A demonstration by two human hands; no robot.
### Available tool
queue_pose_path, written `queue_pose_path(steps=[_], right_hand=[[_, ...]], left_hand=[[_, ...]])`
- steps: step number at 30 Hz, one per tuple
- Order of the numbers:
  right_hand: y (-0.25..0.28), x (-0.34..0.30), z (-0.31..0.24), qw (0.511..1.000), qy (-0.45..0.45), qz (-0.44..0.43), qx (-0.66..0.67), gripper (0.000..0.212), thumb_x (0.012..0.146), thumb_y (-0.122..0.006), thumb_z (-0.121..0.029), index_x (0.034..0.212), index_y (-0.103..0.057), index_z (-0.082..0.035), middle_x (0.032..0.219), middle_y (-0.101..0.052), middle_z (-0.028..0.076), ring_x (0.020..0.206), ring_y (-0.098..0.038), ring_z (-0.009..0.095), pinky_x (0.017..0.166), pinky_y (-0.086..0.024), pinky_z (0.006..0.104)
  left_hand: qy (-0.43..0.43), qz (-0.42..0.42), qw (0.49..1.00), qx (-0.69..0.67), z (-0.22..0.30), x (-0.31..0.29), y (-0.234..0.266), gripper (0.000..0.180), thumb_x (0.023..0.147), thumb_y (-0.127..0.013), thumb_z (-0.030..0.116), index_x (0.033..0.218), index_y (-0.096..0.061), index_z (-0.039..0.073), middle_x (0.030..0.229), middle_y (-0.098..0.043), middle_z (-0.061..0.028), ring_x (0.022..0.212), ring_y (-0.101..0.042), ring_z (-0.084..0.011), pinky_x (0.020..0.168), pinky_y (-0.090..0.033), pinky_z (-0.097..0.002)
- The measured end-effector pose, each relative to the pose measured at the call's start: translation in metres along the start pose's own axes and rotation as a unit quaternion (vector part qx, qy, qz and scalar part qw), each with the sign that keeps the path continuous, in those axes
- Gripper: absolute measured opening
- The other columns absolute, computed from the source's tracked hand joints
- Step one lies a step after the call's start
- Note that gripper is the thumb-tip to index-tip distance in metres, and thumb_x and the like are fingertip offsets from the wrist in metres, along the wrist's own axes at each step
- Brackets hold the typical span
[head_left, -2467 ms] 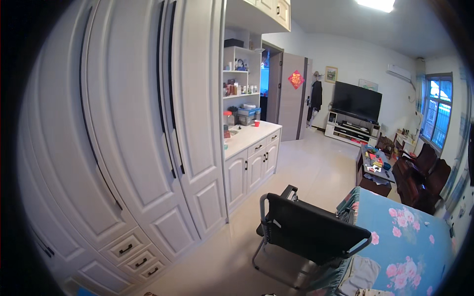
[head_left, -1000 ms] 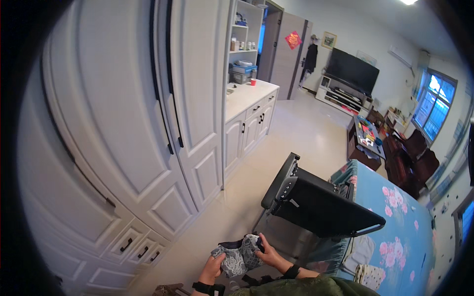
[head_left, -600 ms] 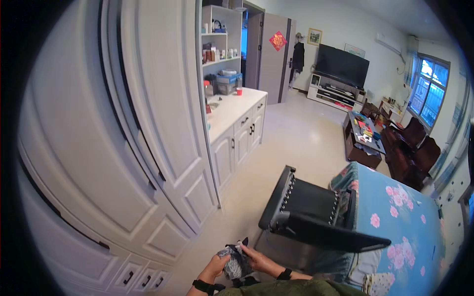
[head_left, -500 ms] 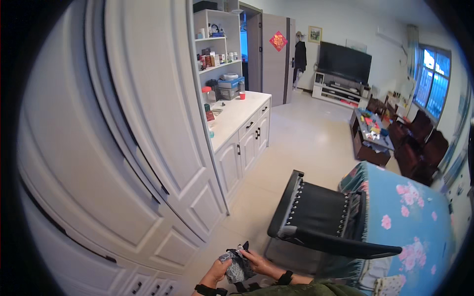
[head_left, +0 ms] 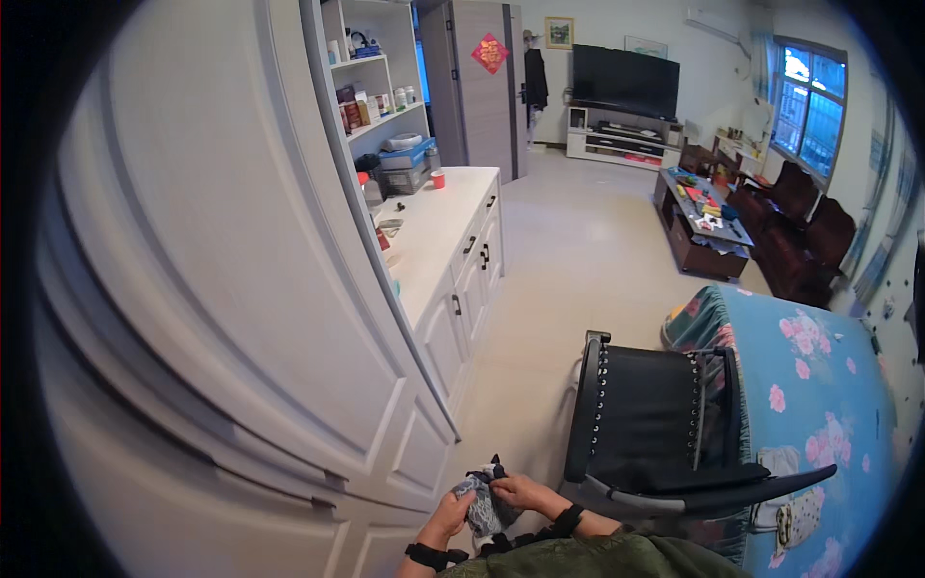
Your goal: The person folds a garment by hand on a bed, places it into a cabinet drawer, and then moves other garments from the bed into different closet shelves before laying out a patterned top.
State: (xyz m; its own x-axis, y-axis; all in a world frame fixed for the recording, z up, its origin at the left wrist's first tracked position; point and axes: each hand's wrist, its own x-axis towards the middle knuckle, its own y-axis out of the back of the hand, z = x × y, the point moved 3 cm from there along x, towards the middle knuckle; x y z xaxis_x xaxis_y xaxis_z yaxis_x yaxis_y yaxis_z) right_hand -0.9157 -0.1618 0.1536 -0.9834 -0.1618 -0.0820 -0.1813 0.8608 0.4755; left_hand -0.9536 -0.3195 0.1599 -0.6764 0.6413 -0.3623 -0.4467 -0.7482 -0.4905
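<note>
A crumpled grey and black patterned cloth [head_left: 488, 515] with a whitish design is held low in front of me, near the lower edge of the head view. My left hand [head_left: 449, 514] grips its left side, thumb on top. On the upper right part, by a dark pointed corner, the fingers of my right hand [head_left: 520, 492] are closed. What kind of cloth article it is, I cannot make out. Black bands circle both my wrists.
To my left rise tall white wardrobe doors [head_left: 231, 241], then a white sideboard [head_left: 448, 217]. On the right, a black reclining chair [head_left: 647, 405] stands against a table with a blue flowered cover [head_left: 780, 385], where folded cloths [head_left: 798, 520] lie. A coffee table [head_left: 696, 226] is farther off.
My view has shifted, so the room sits further left and the wardrobe looms larger. Both hands still hold the cloth, and my right hand's fingers have shifted on its upper part.
</note>
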Motion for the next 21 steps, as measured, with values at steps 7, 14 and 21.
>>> queue_pose_path(steps=[7, 14, 21], right_hand=[[0.079, 0.053, -0.037, 0.967, -0.054, 0.212, 0.134, 0.042, 0.077, -0.05, -0.039, 0.088, -0.054, 0.002, 0.076, -0.045, 0.014, 0.069, -0.048, 0.021, 0.061, -0.039, 0.0295], [0.156, 0.087, 0.034, 0.935, -0.129, 0.262, 0.202, 0.03, 0.075, -0.057, -0.029, 0.086, -0.055, -0.001, 0.073, -0.055, 0.001, 0.067, -0.048, 0.008, 0.058, -0.04, 0.0234], [0.212, 0.162, 0.102, 0.881, -0.132, 0.267, 0.367, 0.024, 0.072, -0.056, -0.014, 0.091, -0.054, 0.001, 0.081, -0.057, 0.002, 0.071, -0.051, 0.01, 0.063, -0.041, 0.0223]], left_hand=[[0.015, -0.174, 0.973, 0.151, 0.076, 0.12, -0.035, 0.03, 0.086, -0.041, 0.023, 0.102, -0.049, 0.0, 0.095, -0.052, -0.004, 0.086, -0.047, -0.0105, 0.077, -0.038, -0.0245], [-0.059, -0.241, 0.912, 0.327, 0.082, 0.24, -0.079, 0.036, 0.087, -0.038, 0.028, 0.104, -0.047, -0.002, 0.1, -0.051, -0.0102, 0.093, -0.046, -0.0167, 0.082, -0.036, -0.0267], [0.096, -0.224, 0.911, 0.332, 0.121, 0.34, -0.095, 0.04, 0.086, -0.037, 0.034, 0.104, -0.048, 0.0, 0.094, -0.052, -0.0059, 0.082, -0.049, -0.0123, 0.07, -0.042, -0.0265]])
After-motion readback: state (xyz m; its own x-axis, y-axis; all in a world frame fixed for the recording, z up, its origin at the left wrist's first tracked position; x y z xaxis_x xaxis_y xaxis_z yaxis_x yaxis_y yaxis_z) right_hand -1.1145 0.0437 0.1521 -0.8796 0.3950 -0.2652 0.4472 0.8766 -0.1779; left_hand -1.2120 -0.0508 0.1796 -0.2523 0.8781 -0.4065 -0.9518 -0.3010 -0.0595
